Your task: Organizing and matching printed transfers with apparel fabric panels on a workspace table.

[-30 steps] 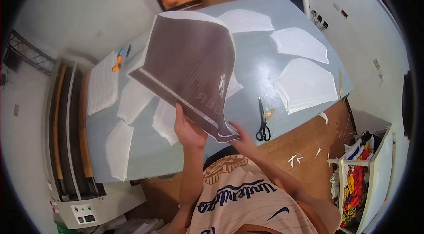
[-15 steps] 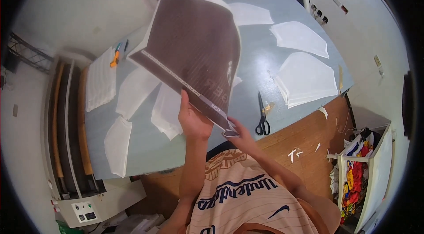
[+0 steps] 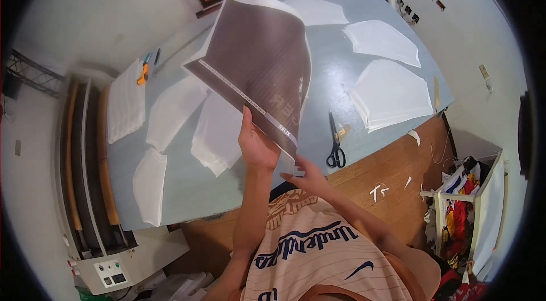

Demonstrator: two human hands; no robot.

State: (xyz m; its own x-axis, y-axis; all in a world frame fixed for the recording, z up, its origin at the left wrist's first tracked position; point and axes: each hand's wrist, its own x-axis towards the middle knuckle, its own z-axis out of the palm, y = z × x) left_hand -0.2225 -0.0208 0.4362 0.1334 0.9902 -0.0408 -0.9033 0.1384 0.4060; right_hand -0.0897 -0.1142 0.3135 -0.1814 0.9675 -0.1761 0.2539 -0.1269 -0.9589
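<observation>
I hold up a large brown printed fabric panel (image 3: 259, 65) with a pale striped edge, lifted above the grey-blue table (image 3: 318, 102). My left hand (image 3: 256, 144) grips its lower edge from underneath. My right hand (image 3: 301, 175) pinches the panel's lower right corner, close to my chest. The panel hides part of the table behind it.
White cut pieces lie on the table: a stack at left (image 3: 216, 133), two more at right (image 3: 392, 96). Black scissors (image 3: 335, 142) lie near the front edge. An orange-handled cutter (image 3: 142, 76) rests far left. A rack with colourful clothes (image 3: 460, 210) stands at right.
The brown panel has tilted up and shifted right and slightly away. My left hand slid along its lower edge; my right hand stays at the corner.
</observation>
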